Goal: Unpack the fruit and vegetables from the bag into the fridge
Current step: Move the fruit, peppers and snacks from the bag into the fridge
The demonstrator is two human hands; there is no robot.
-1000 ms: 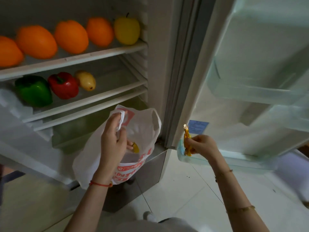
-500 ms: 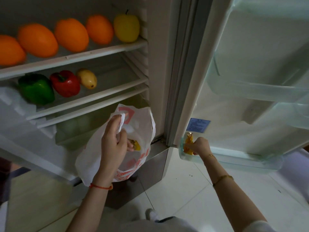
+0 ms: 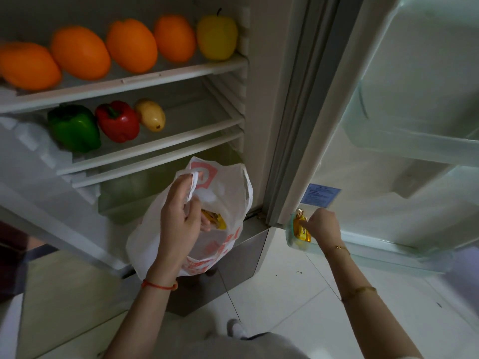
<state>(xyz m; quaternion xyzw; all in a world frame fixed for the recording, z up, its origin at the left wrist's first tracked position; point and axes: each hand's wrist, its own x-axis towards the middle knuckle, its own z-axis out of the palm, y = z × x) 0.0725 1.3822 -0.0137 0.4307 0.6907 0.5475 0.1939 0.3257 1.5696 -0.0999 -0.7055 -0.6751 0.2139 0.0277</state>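
fridge (image 3: 259, 125) open, bottom door bin (image 3: 368, 251) low at right | bag (image 3: 223, 193) hung from clenched left hand (image 3: 178, 224), yellow pack (image 3: 216, 221) inside, nearest that hand | orange packet (image 3: 300, 230) upright in bin corner, right hand (image 3: 320, 225) still pinching it | vs 1.0 s ago: packet lowered from mid-air into bin

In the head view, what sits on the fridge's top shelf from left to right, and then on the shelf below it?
Top shelf: orange fruit → orange fruit → orange fruit → orange fruit → yellow apple. Shelf below: green pepper → red pepper → yellowish mango.
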